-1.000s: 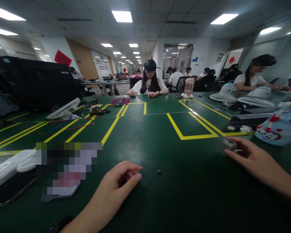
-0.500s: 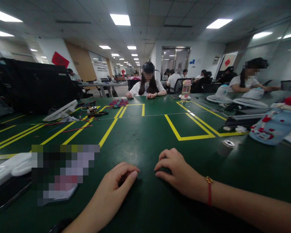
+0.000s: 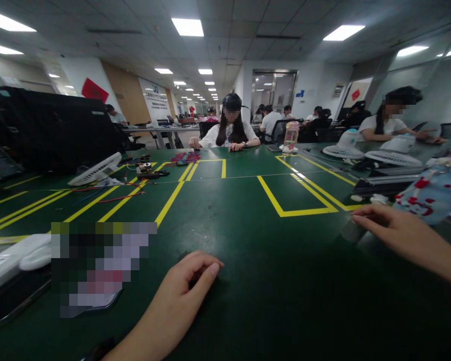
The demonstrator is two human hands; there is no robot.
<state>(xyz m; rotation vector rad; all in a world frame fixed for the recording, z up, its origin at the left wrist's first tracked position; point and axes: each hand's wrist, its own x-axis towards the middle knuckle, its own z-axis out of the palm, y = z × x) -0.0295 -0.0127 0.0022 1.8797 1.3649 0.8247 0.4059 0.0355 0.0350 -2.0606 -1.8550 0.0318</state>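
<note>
At the right of the frame the right hand lies over a small grey cylinder with a metal cap, fingers stretched leftward across its top and not curled shut; whether they press the cylinder or only cover it cannot be told, since the fingers hide the cap. The cylinder stands on the green worktop just below the near corner of the yellow taped rectangle, with a blue and red patterned bottle lying close behind it. To handle the cylinder well, the fingers would do best to close around its sides rather than push on the cap, as it is small and could tip or roll toward the bottle. At the bottom centre the left hand rests on the worktop, loosely curled with thumb and forefinger close together; what they pinch, if anything, is too dark to tell. A white power strip and a dark phone sit at the lower left. Half a second ago the right hand lay flat in the middle of the worktop just beside the left hand, and the cylinder stood uncovered; now the right hand is out at the cylinder, as it was a second ago. The tiny black part that then lay between the hands no longer shows. The left hand has barely moved.
</note>
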